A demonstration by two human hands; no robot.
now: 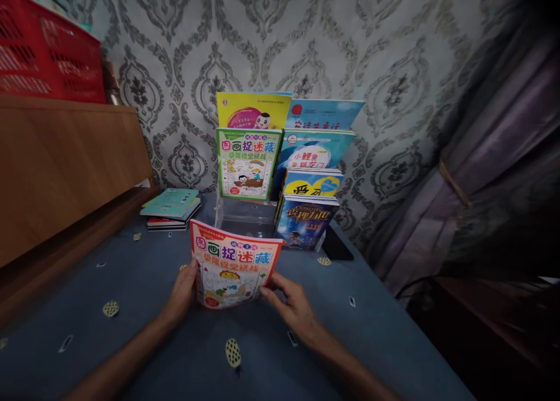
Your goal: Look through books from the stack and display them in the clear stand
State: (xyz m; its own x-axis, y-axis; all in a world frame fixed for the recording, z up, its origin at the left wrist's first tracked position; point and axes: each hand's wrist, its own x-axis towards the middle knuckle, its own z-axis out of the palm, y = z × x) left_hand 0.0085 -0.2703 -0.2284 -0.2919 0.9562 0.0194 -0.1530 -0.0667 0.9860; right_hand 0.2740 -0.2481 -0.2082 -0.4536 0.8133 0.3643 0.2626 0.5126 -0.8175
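Between my two hands a picture book (236, 267) with a red border stands nearly upright, its cover toward me and slightly bowed. My left hand (182, 285) grips its left edge, with most fingers hidden behind the book. My right hand (292, 302) pinches its lower right edge, thumb in front. Just beyond is a clear stepped book rack (234, 210) with books in its tiers. On its left side a green-bordered picture book (249, 165) stands before a yellow book (249, 106). A dark blue book (304, 223) stands at the right front.
A stack of books (170, 206) lies left of the rack. A black phone-like slab (338, 245) lies at its right. A red basket (52, 51) sits on a wooden cabinet (65, 168) at left. Patterned wall behind; a tied curtain (472, 173) hangs at right.
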